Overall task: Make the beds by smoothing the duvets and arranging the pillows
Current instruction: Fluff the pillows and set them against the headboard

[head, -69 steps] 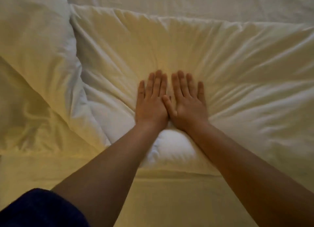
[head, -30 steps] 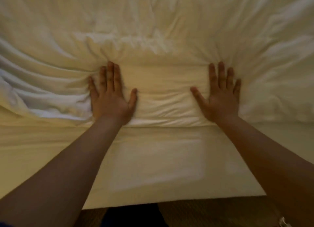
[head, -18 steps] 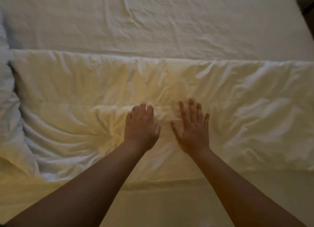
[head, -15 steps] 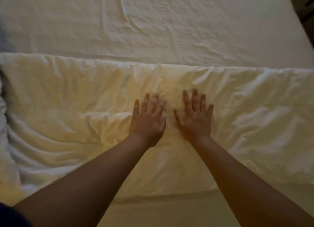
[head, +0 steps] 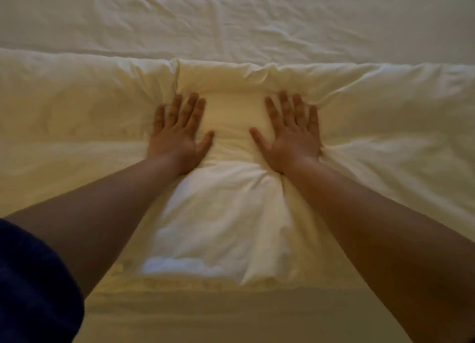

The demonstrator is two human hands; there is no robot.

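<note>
Across the bed [head: 231, 16], a wrinkled white sheet fills the far side, and a cream duvet [head: 385, 116] folded into a thick band lies along the near side, running from one edge of the frame to the other. Half a second ago both palms lay side by side at the middle of the band; now they have drawn apart, with a puffed ridge of duvet bunched between and beyond them. A dark blue sleeve [head: 33, 291] shows at the lower left corner. The left hand [head: 177, 137] presses flat on the duvet, its fingers [head: 190, 111] straight and spread, holding nothing. The right hand [head: 293, 137] mirrors it nearby, its fingers [head: 285, 108] likewise extended and pressing the fabric down.
</note>
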